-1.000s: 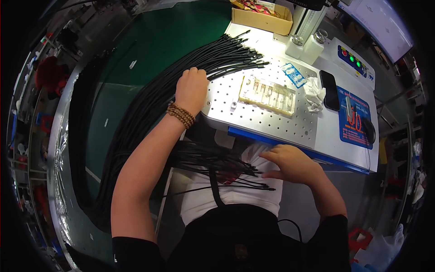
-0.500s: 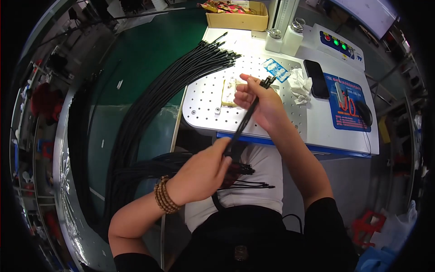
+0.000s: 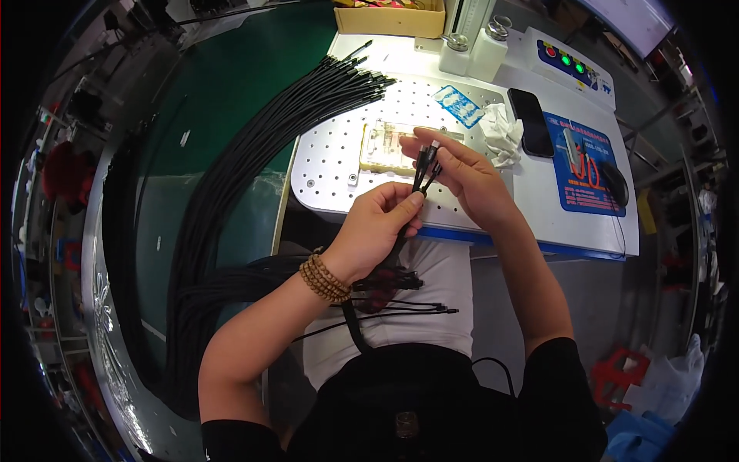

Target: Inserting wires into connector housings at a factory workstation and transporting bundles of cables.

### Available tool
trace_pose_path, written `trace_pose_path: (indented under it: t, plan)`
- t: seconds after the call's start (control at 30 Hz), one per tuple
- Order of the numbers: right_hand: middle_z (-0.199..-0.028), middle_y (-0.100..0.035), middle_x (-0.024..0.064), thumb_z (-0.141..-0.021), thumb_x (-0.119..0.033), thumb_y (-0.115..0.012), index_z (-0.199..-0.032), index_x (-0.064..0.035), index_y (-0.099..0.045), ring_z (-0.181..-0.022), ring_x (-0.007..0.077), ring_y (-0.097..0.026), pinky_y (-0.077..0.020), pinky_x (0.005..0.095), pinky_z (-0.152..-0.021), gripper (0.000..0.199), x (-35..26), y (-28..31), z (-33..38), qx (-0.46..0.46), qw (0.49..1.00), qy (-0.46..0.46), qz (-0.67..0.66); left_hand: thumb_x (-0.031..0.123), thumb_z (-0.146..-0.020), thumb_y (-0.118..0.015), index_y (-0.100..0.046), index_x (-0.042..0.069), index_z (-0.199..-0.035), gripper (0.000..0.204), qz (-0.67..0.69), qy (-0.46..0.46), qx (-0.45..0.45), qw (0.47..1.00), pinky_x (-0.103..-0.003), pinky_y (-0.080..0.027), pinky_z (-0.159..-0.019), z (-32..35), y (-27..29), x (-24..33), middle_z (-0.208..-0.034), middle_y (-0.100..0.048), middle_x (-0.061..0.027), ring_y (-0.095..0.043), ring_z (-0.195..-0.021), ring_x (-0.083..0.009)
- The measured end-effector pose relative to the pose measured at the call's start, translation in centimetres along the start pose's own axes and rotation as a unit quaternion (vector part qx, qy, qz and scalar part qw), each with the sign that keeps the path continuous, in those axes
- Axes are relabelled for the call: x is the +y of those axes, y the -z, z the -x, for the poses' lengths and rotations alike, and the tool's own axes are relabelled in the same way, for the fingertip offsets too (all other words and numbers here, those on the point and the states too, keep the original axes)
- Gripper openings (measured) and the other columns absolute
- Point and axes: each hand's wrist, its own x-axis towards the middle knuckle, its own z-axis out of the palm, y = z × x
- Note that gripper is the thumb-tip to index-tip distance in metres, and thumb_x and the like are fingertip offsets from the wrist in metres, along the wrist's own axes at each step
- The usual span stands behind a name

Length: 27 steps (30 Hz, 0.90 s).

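Note:
Several thin black cables (image 3: 418, 182) with plug ends stand upright between my hands, over the front edge of the white perforated plate (image 3: 327, 165). My left hand (image 3: 379, 225), with a beaded bracelet at the wrist, is closed around them below the plugs. At the plug ends my right hand (image 3: 471, 181) closes in, thumb and fingers around the tips. Behind the hands, a clear, yellowish fixture block (image 3: 375, 150) sits on the plate. More black cable ends (image 3: 400, 280) lie across my lap, partly hidden by my left forearm.
A thick bundle of black cables (image 3: 254, 127) curves over the green mat (image 3: 231, 85) onto the plate. Toward the right are crumpled tissue (image 3: 502, 135), a blue card (image 3: 459, 105), a phone (image 3: 530, 123), a mouse (image 3: 613, 183) and a control box (image 3: 571, 65). Two bottles (image 3: 486, 55) stand behind.
My left hand has moved up along the cables, close to my right hand. The plug ends have fanned apart, and the right fingers have shifted around them. The whole view has shifted slightly.

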Motion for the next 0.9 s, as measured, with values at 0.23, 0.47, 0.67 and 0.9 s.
trace_pose_path:
  t: [0.23, 0.47, 0.67, 0.9]
  plan:
    - [-0.124, -0.06, 0.0136, -0.1, -0.011, -0.046, -0.131, 0.0016, -0.051, -0.111, 0.0229, -0.059, -0.0462, 0.0331, -0.097, 0.034, 1.8, 1.3, 0.6, 0.111, 0.966, 0.068, 0.222, 0.011, -0.092, -0.067, -0.063, -0.003, -0.096, 0.015, -0.14, -0.086, 0.062, 0.984, -0.021, -0.049, -0.059, -1.2, 1.9, -0.8, -0.079, -0.064, -0.0029, -0.059, -0.065, -0.0069]
    - [-0.105, -0.06, 0.0129, -0.087, 0.002, -0.053, -0.118, -0.0023, -0.061, -0.094, 0.0273, -0.058, -0.0466, 0.0355, -0.083, 0.032, 3.2, -0.3, 0.8, 0.131, 0.798, 0.233, 0.54, 0.011, -0.093, -0.063, -0.061, -0.005, -0.092, 0.017, -0.023, -0.036, 0.129, 0.991, -0.025, -0.057, -0.065, -3.0, 1.0, 0.2, -0.081, -0.065, -0.0082, -0.065, -0.068, -0.0121]
    - [-0.105, -0.058, 0.0138, -0.075, 0.005, -0.055, -0.115, -0.0028, -0.064, -0.095, 0.0317, -0.052, -0.0434, 0.0401, -0.084, 0.042, 3.3, -0.5, 0.2, 0.108, 0.73, 0.264, 0.622, 0.012, -0.095, -0.061, -0.06, -0.007, -0.093, 0.02, 0.086, -0.005, 0.119, 0.989, -0.026, -0.058, -0.065, -4.5, 0.4, -0.4, -0.082, -0.065, -0.0104, -0.065, -0.068, -0.0142]
    - [-0.105, -0.058, 0.0124, -0.074, 0.004, -0.055, -0.112, -0.0015, -0.065, -0.096, 0.0305, -0.053, -0.0433, 0.0389, -0.083, 0.04, 3.5, 0.0, -0.2, 0.128, 0.705, 0.253, 0.649, 0.013, -0.093, -0.064, -0.063, -0.007, -0.093, 0.02, 0.072, 0.015, 0.134, 0.988, -0.025, -0.055, -0.062, -5.1, -0.3, -0.2, -0.081, -0.066, -0.0091, -0.063, -0.064, -0.0125]
